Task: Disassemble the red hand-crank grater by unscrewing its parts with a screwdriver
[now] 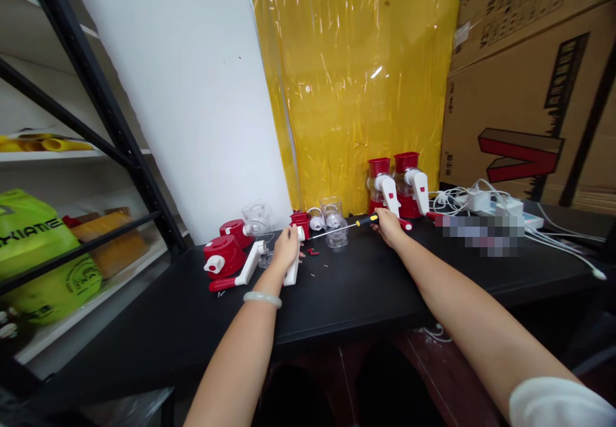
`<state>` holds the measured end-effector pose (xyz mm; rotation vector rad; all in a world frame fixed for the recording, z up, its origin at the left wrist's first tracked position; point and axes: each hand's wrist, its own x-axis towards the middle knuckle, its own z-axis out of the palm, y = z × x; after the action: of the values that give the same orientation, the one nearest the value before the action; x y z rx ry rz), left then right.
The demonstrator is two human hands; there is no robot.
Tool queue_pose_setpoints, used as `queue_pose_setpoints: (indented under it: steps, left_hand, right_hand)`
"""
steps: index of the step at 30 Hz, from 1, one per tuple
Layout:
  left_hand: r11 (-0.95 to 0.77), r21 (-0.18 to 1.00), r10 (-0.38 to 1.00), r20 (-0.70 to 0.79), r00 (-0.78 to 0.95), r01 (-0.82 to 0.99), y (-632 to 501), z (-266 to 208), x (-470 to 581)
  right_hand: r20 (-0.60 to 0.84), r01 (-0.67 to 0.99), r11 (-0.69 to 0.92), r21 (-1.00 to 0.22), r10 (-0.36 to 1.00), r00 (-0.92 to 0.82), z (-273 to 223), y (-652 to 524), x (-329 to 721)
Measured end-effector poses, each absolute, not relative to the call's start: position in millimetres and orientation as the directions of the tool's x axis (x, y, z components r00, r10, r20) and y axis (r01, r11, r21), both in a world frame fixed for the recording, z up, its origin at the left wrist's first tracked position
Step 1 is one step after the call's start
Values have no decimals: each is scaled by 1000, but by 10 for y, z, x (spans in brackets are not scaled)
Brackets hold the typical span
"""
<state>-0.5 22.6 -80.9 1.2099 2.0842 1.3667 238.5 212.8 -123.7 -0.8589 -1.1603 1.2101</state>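
My right hand (387, 226) is closed round the black and yellow handle of a screwdriver (368, 220). The long metal shaft points left, its tip close to the white part in my other hand. Fingers of my left hand (286, 250) are wrapped round a white crank handle (290, 275), whose lower end shows below them. A red plastic piece (299, 221) stands just behind that hand. Clear plastic parts (336, 237) lie under and behind the screwdriver shaft. A small red piece (313, 252) and tiny screws (312, 275) lie on the black table (346, 311).
To the left are red bases (225, 255) and a white crank with a red grip (248, 266). Two upright red and white rotary graters (409, 186) stand at the back right, near white cables and chargers (505, 209). A large cardboard box (524, 99) is at the right.
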Motion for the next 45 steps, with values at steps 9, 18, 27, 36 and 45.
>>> queue_pose_setpoints:
  steps: [9, 18, 27, 36, 45]
  left_hand:
    - [156, 842, 810, 190, -555, 516, 162, -742, 52]
    - [130, 807, 829, 230, -510, 576, 182, -798, 13]
    - [123, 806, 845, 221, -487, 580, 220, -847, -13]
    - [136, 791, 845, 222, -487, 597, 218, -832, 1]
    - [131, 798, 847, 217, -484, 588, 199, -820, 12]
  right_hand:
    - [114, -135, 113, -984, 993, -6, -1223, 2011, 2387]
    - [167, 15, 167, -986, 983, 71, -1257, 2004, 2379]
    - [145, 71, 137, -988, 980, 133, -1254, 2039, 2403]
    - [36, 57, 29, -998, 992, 120, -1239, 1976, 2398]
    - [-112, 21, -116, -993, 987, 115, -1192, 1825, 2486]
